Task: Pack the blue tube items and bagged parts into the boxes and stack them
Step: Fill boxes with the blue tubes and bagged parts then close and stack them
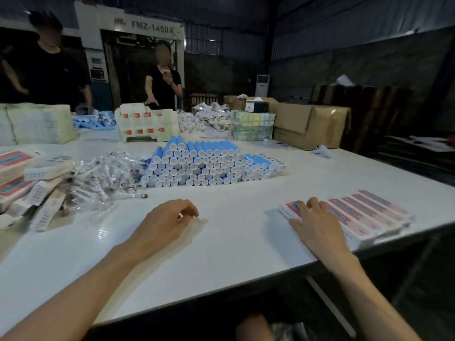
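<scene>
A stacked pile of blue tubes with white caps [209, 166] lies mid-table, ends facing me. Left of it sits a heap of clear bagged parts [105, 178]. A row of packed red-and-blue boxes [364, 212] lies side by side at the table's right edge. My right hand [317, 222] rests flat on the nearest box of that row, fingers spread. My left hand [170, 217] hovers just over the bare tabletop in front of the tubes, fingers loosely curled, holding nothing.
Flat and folded boxes [29, 183] pile up at the left edge. Bundled carton stacks [37, 124], more tubes and cardboard boxes [310, 126] line the far side. Two people stand behind the white table [221, 254]. The table's front and right edges are close.
</scene>
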